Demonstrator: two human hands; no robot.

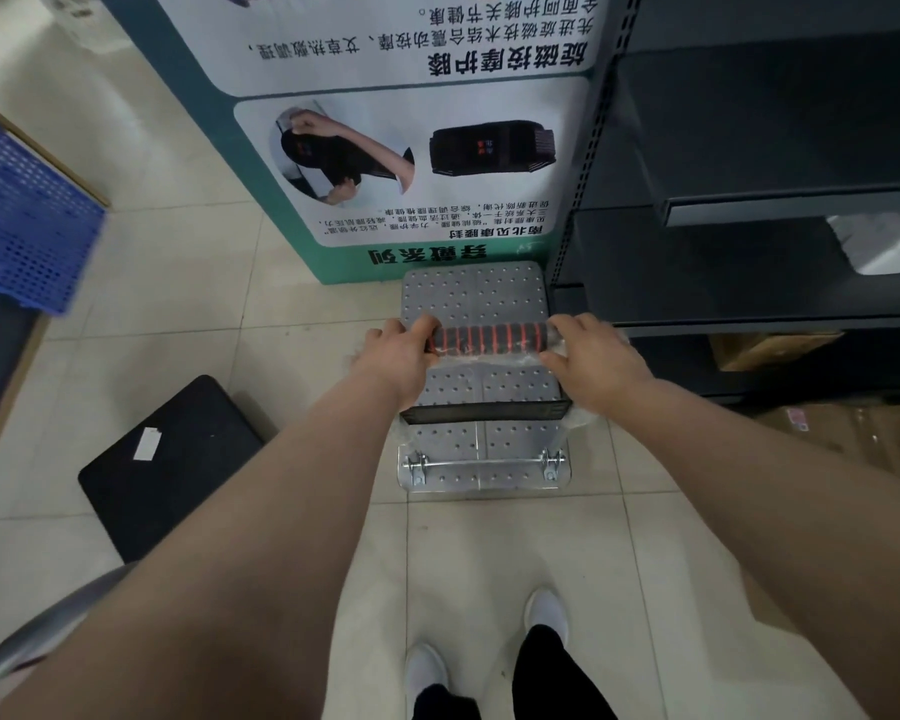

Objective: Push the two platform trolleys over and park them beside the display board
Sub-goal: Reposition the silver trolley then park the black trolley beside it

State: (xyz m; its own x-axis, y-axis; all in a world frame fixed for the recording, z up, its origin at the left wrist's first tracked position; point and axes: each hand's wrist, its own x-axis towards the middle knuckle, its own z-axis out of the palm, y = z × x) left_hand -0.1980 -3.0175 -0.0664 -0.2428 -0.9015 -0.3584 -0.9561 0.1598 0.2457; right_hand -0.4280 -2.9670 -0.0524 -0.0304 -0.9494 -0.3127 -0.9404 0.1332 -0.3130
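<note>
A grey platform trolley [476,293] with a dotted deck stands on the tiled floor in front of me. Its far end touches the foot of the display board [411,148], a white and teal poster with product pictures. My left hand [393,356] grips the left end of the trolley's handle [487,339], a black foam bar with red rings. At the bar's right end, my right hand [596,358] is closed around it. Clear plastic wrap hangs around the handle. Only one trolley is in view.
Dark metal shelving [749,200] stands right of the trolley, close to its side, with cardboard boxes [770,350] under it. A black flat case [172,459] lies on the floor to the left. A blue perforated crate [27,220] sits further left. My feet [489,646] are below.
</note>
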